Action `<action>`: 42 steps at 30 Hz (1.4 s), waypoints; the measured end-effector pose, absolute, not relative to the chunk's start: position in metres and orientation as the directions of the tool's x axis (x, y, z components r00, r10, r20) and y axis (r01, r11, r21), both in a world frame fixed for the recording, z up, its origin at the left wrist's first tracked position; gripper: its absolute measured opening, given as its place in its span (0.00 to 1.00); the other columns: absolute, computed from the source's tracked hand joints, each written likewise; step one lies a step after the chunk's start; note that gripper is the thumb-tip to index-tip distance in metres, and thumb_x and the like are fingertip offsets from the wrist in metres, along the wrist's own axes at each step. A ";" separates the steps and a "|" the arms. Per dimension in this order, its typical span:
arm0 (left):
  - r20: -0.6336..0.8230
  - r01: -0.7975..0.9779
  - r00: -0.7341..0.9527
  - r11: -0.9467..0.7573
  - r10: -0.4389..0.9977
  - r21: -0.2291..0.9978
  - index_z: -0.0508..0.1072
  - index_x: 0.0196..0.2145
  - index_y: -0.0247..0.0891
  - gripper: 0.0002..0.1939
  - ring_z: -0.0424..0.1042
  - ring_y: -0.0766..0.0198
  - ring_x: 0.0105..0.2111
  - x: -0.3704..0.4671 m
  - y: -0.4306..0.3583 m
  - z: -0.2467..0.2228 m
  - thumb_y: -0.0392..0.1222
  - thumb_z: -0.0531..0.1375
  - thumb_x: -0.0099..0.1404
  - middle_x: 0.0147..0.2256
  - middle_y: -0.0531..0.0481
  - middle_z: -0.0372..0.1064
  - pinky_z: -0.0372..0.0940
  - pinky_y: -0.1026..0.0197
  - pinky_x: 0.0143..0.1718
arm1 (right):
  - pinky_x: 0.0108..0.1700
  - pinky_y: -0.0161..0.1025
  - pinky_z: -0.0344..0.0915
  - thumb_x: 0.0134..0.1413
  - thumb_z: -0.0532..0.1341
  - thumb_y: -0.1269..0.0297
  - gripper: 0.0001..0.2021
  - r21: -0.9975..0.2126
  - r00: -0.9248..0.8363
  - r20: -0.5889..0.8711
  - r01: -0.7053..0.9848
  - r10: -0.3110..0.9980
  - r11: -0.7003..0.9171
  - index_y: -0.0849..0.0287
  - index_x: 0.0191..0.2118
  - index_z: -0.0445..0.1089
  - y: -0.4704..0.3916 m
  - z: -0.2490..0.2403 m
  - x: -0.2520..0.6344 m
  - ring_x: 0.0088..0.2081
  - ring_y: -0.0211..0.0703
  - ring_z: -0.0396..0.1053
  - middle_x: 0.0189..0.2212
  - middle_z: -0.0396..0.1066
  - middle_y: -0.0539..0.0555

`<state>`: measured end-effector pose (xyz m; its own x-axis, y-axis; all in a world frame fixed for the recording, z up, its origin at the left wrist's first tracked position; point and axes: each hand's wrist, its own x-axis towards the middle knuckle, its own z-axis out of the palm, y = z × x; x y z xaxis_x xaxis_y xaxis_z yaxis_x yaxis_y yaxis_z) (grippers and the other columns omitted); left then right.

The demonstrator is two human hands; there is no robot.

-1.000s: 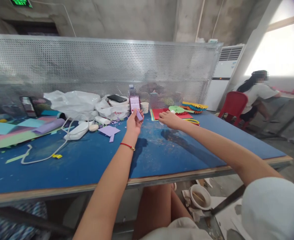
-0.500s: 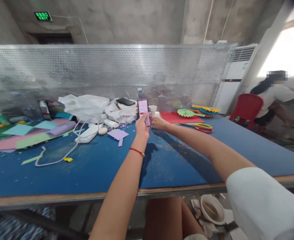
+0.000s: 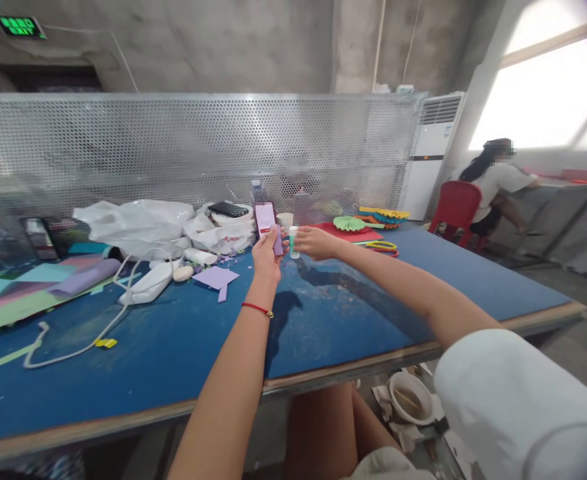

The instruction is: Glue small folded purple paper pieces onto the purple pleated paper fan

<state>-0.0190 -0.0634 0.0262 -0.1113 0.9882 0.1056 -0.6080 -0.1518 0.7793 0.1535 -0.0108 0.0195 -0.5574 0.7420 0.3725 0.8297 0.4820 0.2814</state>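
Note:
My left hand (image 3: pixel 267 253) is closed on a small piece of purple paper (image 3: pixel 278 244), which sticks up beside the thumb. Just behind that hand, a phone (image 3: pixel 265 219) with a lit screen stands upright in front of a clear bottle (image 3: pixel 258 191). My right hand (image 3: pixel 318 243) grips a white and green glue stick (image 3: pixel 294 243) with its fingertips. The glue stick is upright, close to the right of the purple paper. Behind it stands a pale cup (image 3: pixel 285 220).
To the left lie a purple sheet (image 3: pixel 215 276), a white power strip (image 3: pixel 149 283) with a cord, plastic bags (image 3: pixel 138 220) and coloured paper (image 3: pixel 38 273). Scissors (image 3: pixel 382 246) and a green paper fan (image 3: pixel 350 224) lie right. A person (image 3: pixel 498 177) sits beyond.
The view has turned to the right. My right hand has opened out from a fist shape, and the glue stick now shows upright at its fingertips. My left hand keeps the purple paper.

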 end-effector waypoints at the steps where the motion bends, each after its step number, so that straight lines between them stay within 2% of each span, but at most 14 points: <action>1: 0.111 -0.591 -0.099 -0.148 0.989 0.793 0.77 0.33 0.33 0.07 0.68 0.74 0.17 -0.018 -0.065 0.026 0.40 0.68 0.64 0.24 0.56 0.74 0.65 0.71 0.20 | 0.53 0.52 0.73 0.67 0.62 0.57 0.19 0.283 -0.550 0.327 0.833 0.769 0.476 0.60 0.58 0.68 -0.019 0.025 0.172 0.52 0.48 0.72 0.56 0.70 0.59; 3: 0.124 -0.557 -0.067 -0.141 0.990 0.819 0.77 0.34 0.32 0.08 0.68 0.74 0.17 -0.018 -0.069 0.026 0.41 0.68 0.64 0.25 0.55 0.75 0.66 0.70 0.20 | 0.54 0.52 0.73 0.68 0.61 0.57 0.18 0.272 -0.475 0.276 0.873 0.836 0.405 0.59 0.57 0.69 -0.034 0.032 0.213 0.53 0.48 0.72 0.56 0.70 0.59; 6: 0.147 -0.498 -0.015 -0.135 0.989 0.857 0.77 0.37 0.32 0.09 0.68 0.74 0.18 -0.016 -0.071 0.026 0.42 0.66 0.67 0.27 0.54 0.74 0.65 0.70 0.21 | 0.54 0.52 0.73 0.67 0.62 0.57 0.19 0.222 -0.231 0.241 0.959 0.943 0.178 0.62 0.57 0.69 -0.050 0.032 0.270 0.53 0.49 0.72 0.56 0.70 0.61; 10: 0.164 -0.383 0.061 -0.129 0.985 0.915 0.74 0.44 0.32 0.11 0.72 0.70 0.27 -0.011 -0.069 0.020 0.44 0.62 0.72 0.35 0.51 0.74 0.70 0.66 0.28 | 0.53 0.51 0.73 0.67 0.62 0.56 0.19 0.107 0.024 0.016 0.994 1.000 -0.025 0.60 0.57 0.69 -0.063 0.021 0.317 0.52 0.49 0.73 0.55 0.70 0.59; 13: 0.150 -0.269 0.143 -0.108 0.978 0.957 0.74 0.46 0.33 0.12 0.74 0.66 0.33 -0.007 -0.068 0.013 0.45 0.62 0.73 0.39 0.49 0.74 0.74 0.61 0.34 | 0.52 0.51 0.74 0.67 0.62 0.56 0.19 -0.011 0.072 -0.155 0.997 0.985 -0.074 0.60 0.57 0.70 -0.069 0.019 0.332 0.52 0.49 0.73 0.55 0.71 0.59; 16: 0.151 -0.189 0.239 -0.107 0.959 0.976 0.75 0.43 0.32 0.11 0.75 0.66 0.33 -0.005 -0.071 0.009 0.44 0.64 0.70 0.38 0.49 0.75 0.74 0.61 0.34 | 0.52 0.51 0.74 0.66 0.62 0.56 0.19 -0.151 0.044 -0.209 0.986 0.977 -0.077 0.60 0.57 0.69 -0.078 0.024 0.333 0.52 0.50 0.73 0.55 0.71 0.58; 19: 0.201 -0.186 0.308 -0.149 0.930 0.971 0.78 0.39 0.32 0.18 0.77 0.64 0.30 -0.007 -0.079 0.009 0.45 0.75 0.56 0.35 0.48 0.79 0.74 0.61 0.34 | 0.49 0.49 0.75 0.66 0.63 0.55 0.18 -0.316 -0.033 -0.127 0.949 0.991 -0.009 0.62 0.54 0.71 -0.094 0.029 0.317 0.49 0.49 0.74 0.51 0.73 0.56; 21: 0.252 -0.209 0.321 -0.191 0.913 0.959 0.79 0.37 0.33 0.25 0.79 0.62 0.30 -0.009 -0.085 0.010 0.47 0.79 0.45 0.34 0.46 0.81 0.75 0.60 0.34 | 0.44 0.43 0.74 0.65 0.62 0.52 0.19 -0.432 -0.100 0.010 0.897 0.995 0.094 0.66 0.45 0.74 -0.108 0.028 0.295 0.41 0.48 0.76 0.42 0.77 0.58; 23: 0.302 -0.224 0.316 -0.238 0.899 0.945 0.80 0.36 0.33 0.27 0.80 0.60 0.30 -0.011 -0.090 0.010 0.51 0.80 0.41 0.33 0.45 0.81 0.75 0.60 0.34 | 0.40 0.40 0.72 0.69 0.54 0.48 0.23 -0.524 -0.167 0.150 0.822 0.974 0.222 0.66 0.38 0.75 -0.124 0.024 0.267 0.36 0.46 0.76 0.34 0.78 0.60; 25: 0.344 -0.226 0.311 -0.283 0.886 0.932 0.80 0.35 0.33 0.27 0.80 0.59 0.29 -0.013 -0.093 0.011 0.52 0.79 0.41 0.32 0.44 0.82 0.76 0.59 0.34 | 0.41 0.41 0.70 0.71 0.48 0.48 0.25 -0.560 -0.206 0.271 0.760 0.940 0.329 0.61 0.40 0.74 -0.139 0.015 0.241 0.38 0.47 0.76 0.37 0.79 0.60; 27: 0.383 -0.224 0.303 -0.325 0.873 0.919 0.81 0.35 0.34 0.26 0.81 0.58 0.29 -0.014 -0.095 0.012 0.52 0.79 0.43 0.32 0.43 0.82 0.76 0.59 0.33 | 0.47 0.44 0.67 0.69 0.50 0.48 0.19 -0.544 -0.228 0.371 0.732 0.900 0.410 0.55 0.47 0.72 -0.151 0.006 0.224 0.45 0.50 0.76 0.44 0.79 0.58; 30: 0.431 -0.219 0.289 -0.379 0.855 0.899 0.81 0.35 0.34 0.24 0.81 0.57 0.29 -0.015 -0.098 0.015 0.51 0.79 0.44 0.33 0.42 0.82 0.77 0.59 0.33 | 0.51 0.50 0.63 0.67 0.51 0.47 0.17 -0.415 -0.278 0.475 0.766 0.835 0.491 0.53 0.49 0.67 -0.159 -0.006 0.217 0.44 0.52 0.76 0.43 0.78 0.57; 35: 0.463 -0.195 0.288 -0.422 0.838 0.885 0.82 0.36 0.34 0.22 0.81 0.57 0.28 -0.018 -0.104 0.019 0.49 0.78 0.46 0.32 0.42 0.82 0.76 0.60 0.31 | 0.50 0.53 0.60 0.57 0.55 0.34 0.27 -0.222 -0.204 0.540 0.902 0.817 0.372 0.56 0.43 0.62 -0.156 -0.013 0.231 0.38 0.54 0.74 0.42 0.75 0.61; 42: 0.499 -0.174 0.273 -0.468 0.823 0.866 0.82 0.34 0.35 0.18 0.80 0.61 0.27 -0.018 -0.111 0.024 0.46 0.78 0.48 0.30 0.44 0.81 0.75 0.65 0.29 | 0.41 0.43 0.55 0.64 0.49 0.36 0.25 -0.129 -0.201 0.692 0.911 0.693 0.393 0.55 0.33 0.61 -0.157 -0.008 0.233 0.23 0.42 0.61 0.23 0.68 0.50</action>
